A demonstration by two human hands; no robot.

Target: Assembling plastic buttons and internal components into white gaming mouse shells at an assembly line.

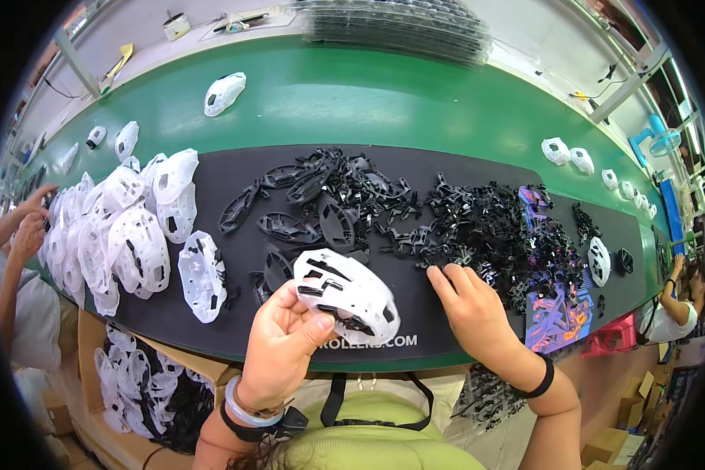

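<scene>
A white plastic shell with slots and black parts fitted into it is tilted up in my left hand, pinched between thumb and fingers at its near left edge. To its right, my right hand is palm down, fingers stretched toward the near edge of a pile of small black plastic clips. Its thumb is hidden, and nothing shows in the fingers. Beyond the held shell lie larger oval black frames, several of them on the dark mat.
Stacked white shells cover the mat's left side. A colourful printed sheet lies under the clips at right. More shells sit in a cardboard box below the table edge. Other people's hands work at far left; another person is at right.
</scene>
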